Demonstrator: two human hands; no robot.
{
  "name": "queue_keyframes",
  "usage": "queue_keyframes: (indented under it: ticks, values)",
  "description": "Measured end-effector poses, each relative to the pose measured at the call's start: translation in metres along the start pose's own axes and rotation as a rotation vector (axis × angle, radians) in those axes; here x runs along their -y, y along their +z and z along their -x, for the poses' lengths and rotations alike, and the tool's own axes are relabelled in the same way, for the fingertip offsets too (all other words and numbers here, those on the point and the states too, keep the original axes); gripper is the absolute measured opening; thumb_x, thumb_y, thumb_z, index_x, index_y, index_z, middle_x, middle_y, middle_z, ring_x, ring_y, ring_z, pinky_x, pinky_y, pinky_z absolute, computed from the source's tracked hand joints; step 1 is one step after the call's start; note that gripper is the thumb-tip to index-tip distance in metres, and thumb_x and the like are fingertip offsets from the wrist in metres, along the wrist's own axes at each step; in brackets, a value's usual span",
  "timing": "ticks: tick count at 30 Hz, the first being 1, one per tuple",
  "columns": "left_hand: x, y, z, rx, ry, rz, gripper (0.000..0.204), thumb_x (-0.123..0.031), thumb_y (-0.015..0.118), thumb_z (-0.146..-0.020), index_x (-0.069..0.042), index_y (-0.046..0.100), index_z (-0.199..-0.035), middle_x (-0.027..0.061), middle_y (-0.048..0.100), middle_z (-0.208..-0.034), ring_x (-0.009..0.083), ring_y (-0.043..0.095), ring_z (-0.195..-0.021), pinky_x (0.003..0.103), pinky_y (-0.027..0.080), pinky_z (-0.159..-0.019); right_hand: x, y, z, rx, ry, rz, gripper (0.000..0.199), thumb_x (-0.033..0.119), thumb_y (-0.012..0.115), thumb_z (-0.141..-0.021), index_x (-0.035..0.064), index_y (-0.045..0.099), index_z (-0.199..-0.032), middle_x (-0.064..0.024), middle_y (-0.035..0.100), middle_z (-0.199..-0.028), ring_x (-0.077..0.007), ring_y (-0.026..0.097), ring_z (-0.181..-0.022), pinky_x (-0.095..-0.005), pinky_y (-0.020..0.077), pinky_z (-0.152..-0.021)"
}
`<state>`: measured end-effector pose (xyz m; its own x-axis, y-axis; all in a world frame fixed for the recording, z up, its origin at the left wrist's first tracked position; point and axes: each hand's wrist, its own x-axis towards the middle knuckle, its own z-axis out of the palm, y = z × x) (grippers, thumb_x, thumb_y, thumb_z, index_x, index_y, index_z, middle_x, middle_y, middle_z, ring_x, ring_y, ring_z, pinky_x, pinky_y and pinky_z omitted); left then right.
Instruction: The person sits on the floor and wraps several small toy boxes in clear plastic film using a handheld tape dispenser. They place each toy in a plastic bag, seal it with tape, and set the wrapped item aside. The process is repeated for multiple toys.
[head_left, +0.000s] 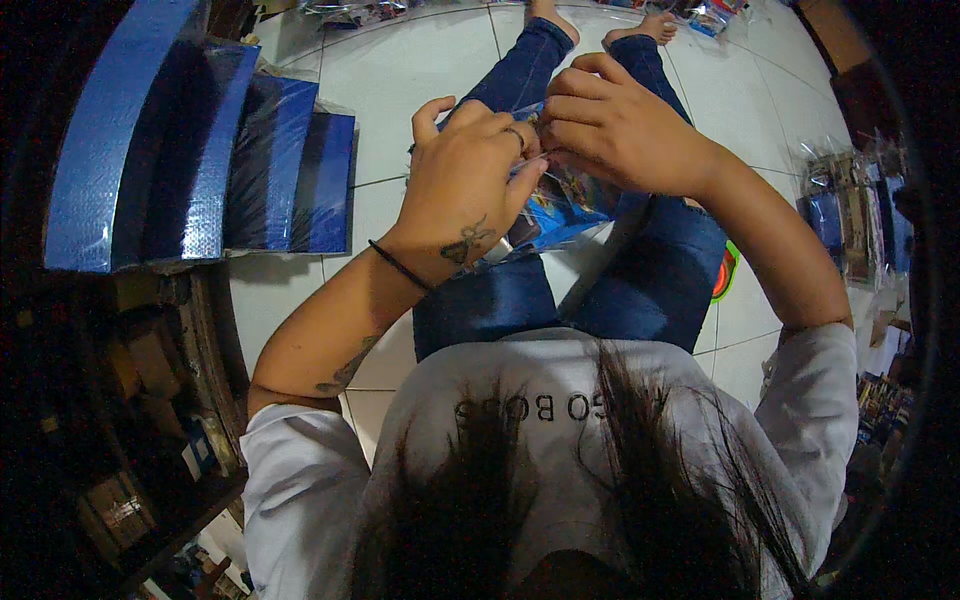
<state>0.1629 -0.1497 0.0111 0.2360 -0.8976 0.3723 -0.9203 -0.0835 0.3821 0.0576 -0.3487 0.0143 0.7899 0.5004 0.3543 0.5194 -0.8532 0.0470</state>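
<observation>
I sit on a white tiled floor with my legs in blue jeans stretched out. Both hands meet above my lap on a clear plastic packet with a colourful blue card inside [560,205]. My left hand [465,180], with a ring and a black wristband, pinches the packet's upper edge. My right hand [620,125] grips the same edge just to the right, fingers curled. Most of the packet's top is hidden behind the two hands.
A row of shiny blue wrapped boxes [200,160] lies on the floor at the left. More plastic packets [850,200] are piled at the right and along the far edge [350,12]. A dark wooden shelf [150,400] stands at lower left. An orange-green item [725,272] peeks beside my right thigh.
</observation>
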Motion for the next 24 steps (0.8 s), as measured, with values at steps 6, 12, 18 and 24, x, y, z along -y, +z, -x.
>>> queue_keyframes:
  ticks: [6,12,18,24]
  values:
    - [-0.002,0.006,0.007,-0.098,0.025,0.006,0.011,-0.020,0.067,-0.082,-0.009,0.067,-0.082,0.0039,0.064,-0.086,0.0216,0.057,-0.096,0.043,0.025,-0.099,-0.018,-0.058,0.007,0.229,0.102,0.027,0.020,0.020,0.070,-0.075,0.0084,0.060,-0.089,-0.0061,0.058,-0.094,-0.0250,0.053,-0.102,-0.0403,0.0391,-0.090]
    - [-0.003,0.008,0.012,-0.176,0.036,0.022,0.007,-0.018,0.069,-0.079,-0.012,0.069,-0.081,-0.0022,0.064,-0.083,0.0172,0.055,-0.093,0.047,0.023,-0.096,-0.014,-0.060,0.030,-0.017,0.222,-0.035,0.024,0.020,0.073,-0.074,0.0085,0.061,-0.091,-0.0056,0.059,-0.096,-0.0255,0.053,-0.103,-0.0410,0.0389,-0.092]
    - [0.000,0.000,0.047,-0.244,-0.034,-0.075,0.006,-0.017,0.071,-0.077,-0.014,0.071,-0.082,-0.0029,0.062,-0.082,0.0178,0.055,-0.096,0.047,0.021,-0.096,0.009,-0.010,0.023,-0.007,0.249,0.044,0.031,0.016,0.075,-0.066,0.0128,0.065,-0.095,-0.0014,0.062,-0.103,-0.0226,0.053,-0.111,-0.0443,0.0372,-0.095]
    - [0.007,0.014,0.060,-0.302,-0.012,-0.119,0.011,-0.015,0.075,-0.073,-0.015,0.070,-0.082,0.0002,0.062,-0.087,0.0198,0.056,-0.095,0.043,0.026,-0.094,0.077,0.002,-0.002,-0.076,0.260,0.081,0.034,0.022,0.071,-0.070,0.0118,0.068,-0.102,-0.0013,0.061,-0.112,-0.0217,0.051,-0.116,-0.0458,0.0328,-0.103]
